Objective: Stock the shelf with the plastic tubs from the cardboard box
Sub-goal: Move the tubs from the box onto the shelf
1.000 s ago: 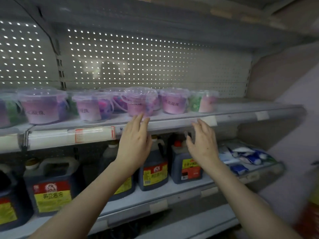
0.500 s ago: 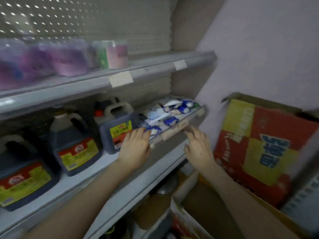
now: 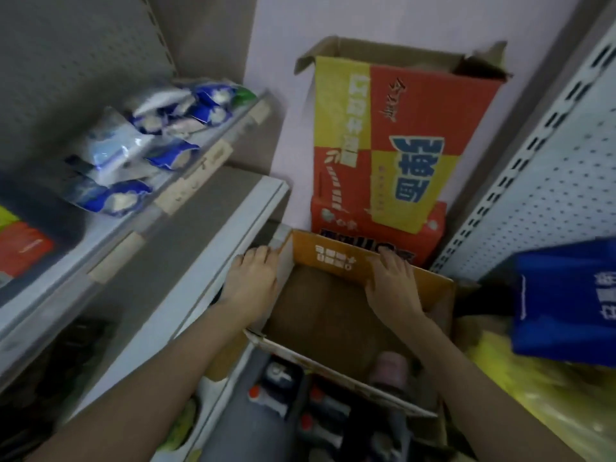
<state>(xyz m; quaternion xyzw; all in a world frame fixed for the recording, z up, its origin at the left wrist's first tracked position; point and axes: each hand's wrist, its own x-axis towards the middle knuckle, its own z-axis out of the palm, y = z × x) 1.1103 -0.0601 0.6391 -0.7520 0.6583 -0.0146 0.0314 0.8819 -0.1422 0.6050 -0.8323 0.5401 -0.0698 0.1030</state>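
An open brown cardboard box (image 3: 333, 261) stands on the floor below me, its far wall orange. Deep inside, near the close wall, one pale pink plastic tub (image 3: 389, 364) shows, blurred. My left hand (image 3: 254, 281) lies with straight fingers at the box's far left corner, beside the white shelf edge (image 3: 213, 268). My right hand (image 3: 392, 285) reaches over the box's inside, fingertips touching the top of the far wall. Neither hand holds anything. The upper shelf with the tubs is out of view.
A tall red and yellow carton (image 3: 393, 141) leans on the wall behind the box. Blue and white packets (image 3: 140, 151) fill the left shelf. At the right are a white perforated rack (image 3: 546, 181), a blue bag (image 3: 566, 305) and yellow plastic (image 3: 520, 395).
My view has swung from the upper shelf of tubs down and right to the floor box. Both hands dropped from the shelf edge to the box's far rim.
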